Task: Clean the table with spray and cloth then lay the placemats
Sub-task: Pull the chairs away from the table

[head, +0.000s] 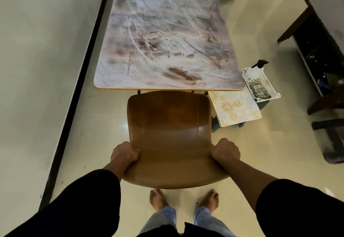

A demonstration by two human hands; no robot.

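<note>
A long table (163, 32) with a smeared, stained marbled top stretches away from me. A brown plastic chair (169, 125) stands at its near end. My left hand (125, 154) grips the left edge of the chair's back and my right hand (226, 150) grips its right edge. To the right of the table, a white basket (268, 86) holds a spray bottle (257, 67) with a black trigger and a dark cloth (259, 90). Floral placemats (234, 107) lie on a low stand beside the basket.
A wall with a black skirting (74, 88) runs along the table's left side. A dark wooden bench (320, 50) stands at the right, with a dark object (331, 143) on the floor below it. My bare feet (184, 199) stand on the tiled floor behind the chair.
</note>
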